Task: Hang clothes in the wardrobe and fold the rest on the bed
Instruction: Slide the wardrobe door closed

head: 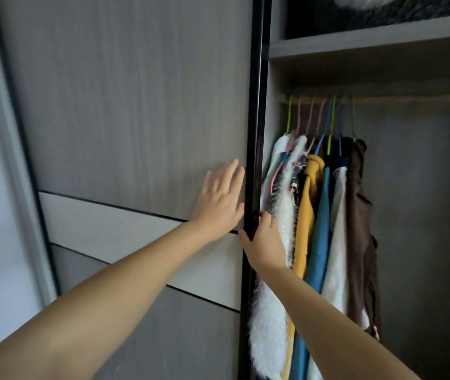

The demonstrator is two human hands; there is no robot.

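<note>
Two hands on the wardrobe door's edge

Left hand (pixel 222 202) lies flat, fingers straight, on the grey door (pixel 136 105); right hand (pixel 263 239) curls round its black edge (pixel 255 133). Just beside, clothes (pixel 319 215) in white, mustard, blue and brown hang from coloured hangers (pixel 325 119) under a shelf (pixel 369 43).

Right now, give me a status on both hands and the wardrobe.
Left hand flat on grey sliding door. Right hand grips its black edge frame. Hung clothes crowd the rail's left end, touching right hand.
</note>
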